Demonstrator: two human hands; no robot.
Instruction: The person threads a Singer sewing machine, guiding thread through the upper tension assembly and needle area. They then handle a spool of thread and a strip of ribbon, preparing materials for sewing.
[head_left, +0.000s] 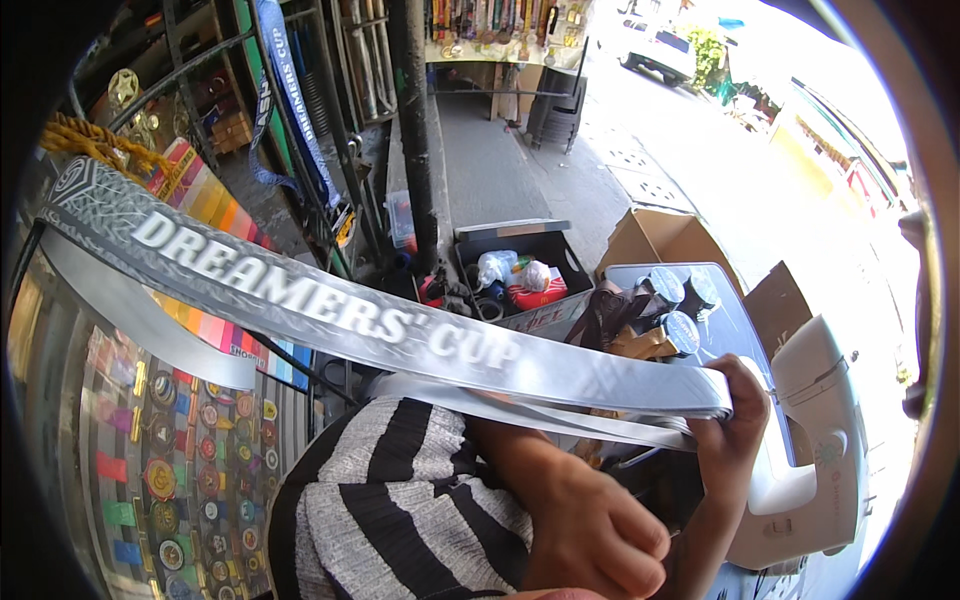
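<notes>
A long grey-and-white printed ribbon [400,325] stretches across the view, looped over a thin black rod at the far left and running to my right hand. My right hand [737,410] pinches its gathered, layered end between thumb and fingers. A plain pale underside strand sags below the printed face. Lower and closer to my body, my left hand [600,540] is closed, its fingers curled; whatever it may hold is hidden. The left arm bends under the ribbon, in a striped black-and-grey sleeve [400,490].
Beside my right hand stands a white sewing machine [815,430]. Beyond the ribbon are a black crate [520,240] of small items, several round-topped cylinders [675,335] and a cardboard box [670,240]. At left are a badge display [190,480] and a hanging blue lanyard [297,100].
</notes>
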